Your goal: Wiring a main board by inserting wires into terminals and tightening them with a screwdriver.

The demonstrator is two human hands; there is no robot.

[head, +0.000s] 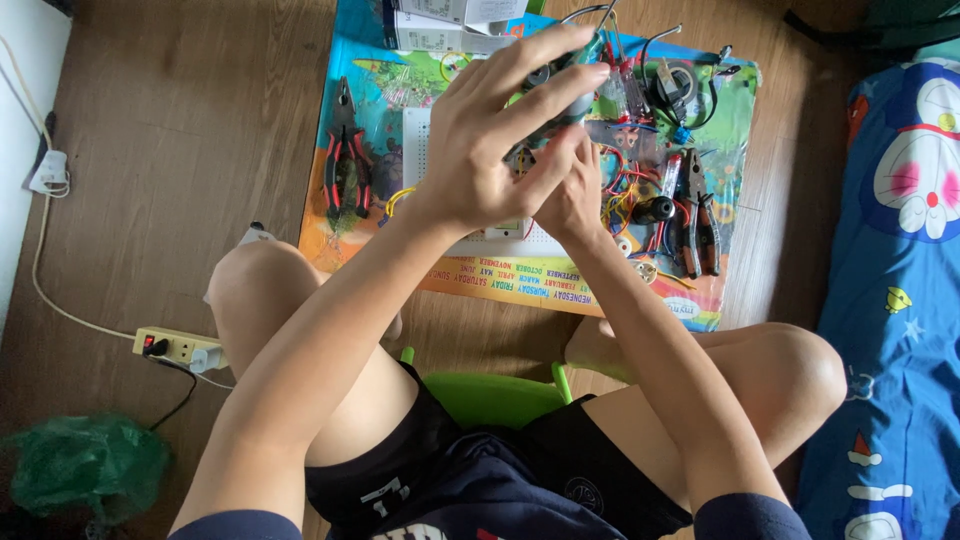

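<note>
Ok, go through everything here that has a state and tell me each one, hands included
left hand: raised, fingers spread over a dark tool
dark tool: held up above the mat between both hands
right hand: closed around the tool's lower part
red-handled pliers: lying on the mat, handles slightly apart
second pliers: lying at the mat's right side
white breadboard: flat on the mat, partly hidden
power strip: on the floor, one plug in

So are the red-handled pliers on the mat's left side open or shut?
Shut: the red-handled pliers lie flat on the mat, handles near-parallel and nose closed.
</note>
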